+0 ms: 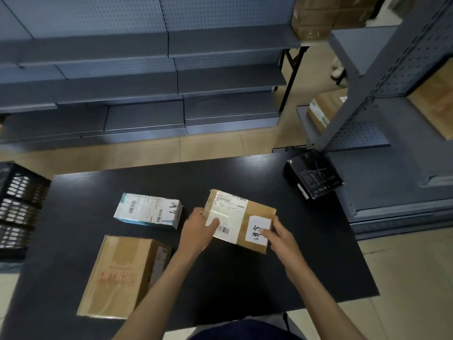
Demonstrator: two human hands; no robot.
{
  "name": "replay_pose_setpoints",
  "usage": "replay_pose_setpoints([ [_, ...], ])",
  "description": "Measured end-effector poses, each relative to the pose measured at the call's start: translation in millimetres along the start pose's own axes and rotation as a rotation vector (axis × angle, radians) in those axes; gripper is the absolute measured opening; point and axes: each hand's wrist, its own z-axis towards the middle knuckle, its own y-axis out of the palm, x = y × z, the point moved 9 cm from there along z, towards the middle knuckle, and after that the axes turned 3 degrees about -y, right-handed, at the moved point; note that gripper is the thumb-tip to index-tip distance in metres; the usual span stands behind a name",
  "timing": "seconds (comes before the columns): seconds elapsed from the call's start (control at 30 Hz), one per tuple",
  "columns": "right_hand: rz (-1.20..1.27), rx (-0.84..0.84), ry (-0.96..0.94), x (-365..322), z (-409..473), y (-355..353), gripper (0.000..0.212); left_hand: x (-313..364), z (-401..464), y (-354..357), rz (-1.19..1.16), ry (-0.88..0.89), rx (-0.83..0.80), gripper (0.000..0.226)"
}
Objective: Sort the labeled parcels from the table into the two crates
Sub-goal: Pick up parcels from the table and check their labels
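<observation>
A brown cardboard parcel (252, 212) with a shipping label and a white handwritten tag is held over the middle of the black table (245, 285). My left hand (198, 231) grips its left end, thumb on the label. My right hand (282, 235) grips its right end, thumb on the white tag. A white and blue labeled box (149, 210) lies to the left. A larger brown carton (122, 276) lies at the front left. A black box (313, 176) sits at the table's far right corner. One black plastic crate (19, 204) stands left of the table.
Grey metal shelving (147, 82) runs behind the table, and another shelf unit (382, 94) with cardboard boxes (323, 109) stands at the right, close to the table's corner. Beige tiled floor (159, 150) lies between table and shelves.
</observation>
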Motion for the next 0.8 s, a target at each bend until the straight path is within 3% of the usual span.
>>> replay_pose_setpoints([
  [0.13, -0.076, 0.018, 0.004, -3.3, 12.7, -5.7, 0.059, -25.4, -27.0, 7.9, -0.069, -0.071, 0.041, 0.056],
  [0.27, -0.161, 0.002, 0.03, 4.5, 26.8, -4.7, 0.069, -43.3, -44.9, 19.4, -0.093, -0.123, 0.037, 0.057],
  [0.6, -0.226, -0.021, -0.047, 6.0, 32.6, -18.1, 0.051, -53.0, -53.9, 11.4, -0.239, -0.098, 0.016, 0.052],
  [0.8, -0.286, -0.05, -0.056, 3.2, 35.3, -20.1, 0.052, -42.1, -47.9, 12.2, -0.269, -0.121, -0.002, 0.054],
])
